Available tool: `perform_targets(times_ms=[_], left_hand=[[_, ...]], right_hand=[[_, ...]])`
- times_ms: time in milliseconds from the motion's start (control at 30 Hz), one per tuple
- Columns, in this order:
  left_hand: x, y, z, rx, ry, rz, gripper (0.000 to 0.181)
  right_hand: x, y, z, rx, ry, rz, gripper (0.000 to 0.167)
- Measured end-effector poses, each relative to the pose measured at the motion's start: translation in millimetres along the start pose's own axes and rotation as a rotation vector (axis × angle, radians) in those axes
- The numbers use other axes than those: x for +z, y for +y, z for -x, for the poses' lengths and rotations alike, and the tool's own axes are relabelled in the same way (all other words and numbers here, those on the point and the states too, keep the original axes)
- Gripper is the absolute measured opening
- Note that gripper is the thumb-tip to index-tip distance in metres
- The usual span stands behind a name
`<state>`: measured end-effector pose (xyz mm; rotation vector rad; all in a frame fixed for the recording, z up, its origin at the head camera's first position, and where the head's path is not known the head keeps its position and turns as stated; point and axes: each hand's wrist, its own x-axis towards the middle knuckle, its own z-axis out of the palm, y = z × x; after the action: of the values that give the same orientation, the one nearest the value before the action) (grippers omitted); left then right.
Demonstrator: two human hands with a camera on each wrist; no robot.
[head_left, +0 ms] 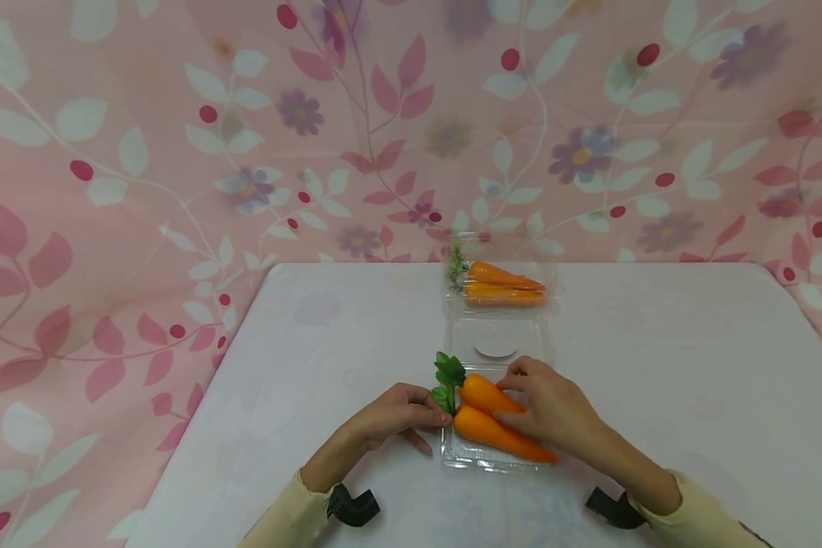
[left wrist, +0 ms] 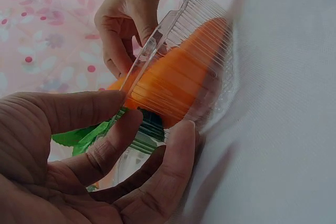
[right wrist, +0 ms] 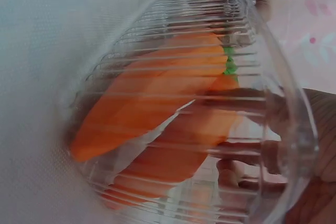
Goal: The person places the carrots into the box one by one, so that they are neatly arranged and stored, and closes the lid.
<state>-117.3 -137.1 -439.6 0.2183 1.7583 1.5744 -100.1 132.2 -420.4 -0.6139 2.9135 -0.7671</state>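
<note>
Two orange carrots lie side by side in an open clear plastic clamshell box [head_left: 466,460] on the table. My left hand [head_left: 400,415] pinches the box's left rim between thumb and fingers, close to the green leaves [head_left: 450,371]. In the left wrist view, the near carrot [left wrist: 178,74] shows through the ribbed wall. Reaching in from the right, my right hand [head_left: 551,399] grips the far carrot [head_left: 482,393] with thumb and fingers. The near carrot [head_left: 496,436] slants with its tip toward the right front corner. Through the wall, the right wrist view shows fingers around the far carrot [right wrist: 165,156].
The box's clear lid [head_left: 462,339] lies folded back behind it. Beyond stands another clear box [head_left: 551,278] with several carrots and leafy tops, at the table's back edge. A pink floral cloth [head_left: 397,114] hangs behind the white table [head_left: 342,327].
</note>
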Motion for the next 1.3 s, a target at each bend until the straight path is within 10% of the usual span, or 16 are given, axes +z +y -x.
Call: perform_targets(times_ms=[833,1300], left_hand=[[-14.2,7.7,-9.6,0.044,0.024,-0.109,0.028],[-35.9,14.8,-46.9,-0.025,0.129,0.002,0.044]], right_hand=[[5.8,-4.2,2.5,-0.013,-0.076,0.131,0.035],[-0.5,-4.9,4.1,0.025,-0.078,0.087,0.034]])
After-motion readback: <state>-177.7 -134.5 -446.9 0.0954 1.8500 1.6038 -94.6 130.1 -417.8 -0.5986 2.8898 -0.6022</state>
